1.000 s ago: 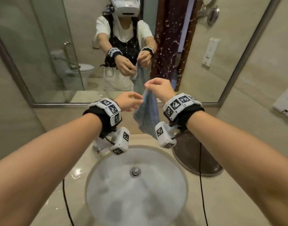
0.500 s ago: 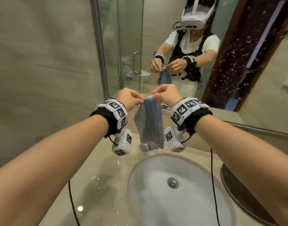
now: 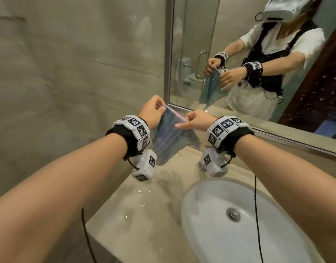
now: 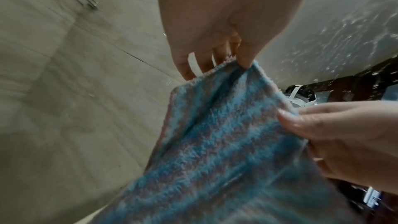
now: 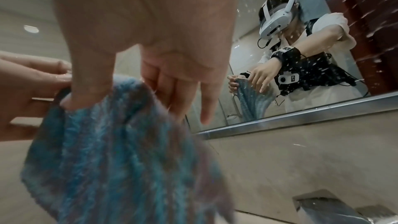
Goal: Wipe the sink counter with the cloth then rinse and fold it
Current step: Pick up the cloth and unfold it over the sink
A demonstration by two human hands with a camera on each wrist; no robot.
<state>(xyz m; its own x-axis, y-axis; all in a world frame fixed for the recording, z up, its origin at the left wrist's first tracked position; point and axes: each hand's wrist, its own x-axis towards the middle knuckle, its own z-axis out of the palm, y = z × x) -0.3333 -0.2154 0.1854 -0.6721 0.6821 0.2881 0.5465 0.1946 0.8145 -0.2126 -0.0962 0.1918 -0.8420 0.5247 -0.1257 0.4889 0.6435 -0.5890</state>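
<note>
A blue and mauve striped cloth (image 3: 169, 141) hangs in the air over the back left of the beige counter (image 3: 144, 215), left of the white basin (image 3: 210, 234). My left hand (image 3: 155, 109) pinches its top left corner between thumb and fingers; the wrist view shows the cloth (image 4: 226, 142) hanging from that left hand (image 4: 241, 60). My right hand (image 3: 193, 120) pinches the top edge a little to the right, thumb on the cloth (image 5: 112, 142), the other fingers (image 5: 204, 108) loosely extended. The cloth's lower part hangs bunched and in folds.
A mirror (image 3: 258, 63) with a metal frame runs along the back wall and reflects me and the cloth. The tiled wall (image 3: 68, 73) stands close on the left. The basin has a chrome drain (image 3: 233, 215). Water glistens on the counter. A faucet (image 5: 323, 205) shows at lower right.
The view has swung left, so the cloth now hangs over the counter's left part instead of over the basin. My hands have drawn a little apart along the cloth's top edge.
</note>
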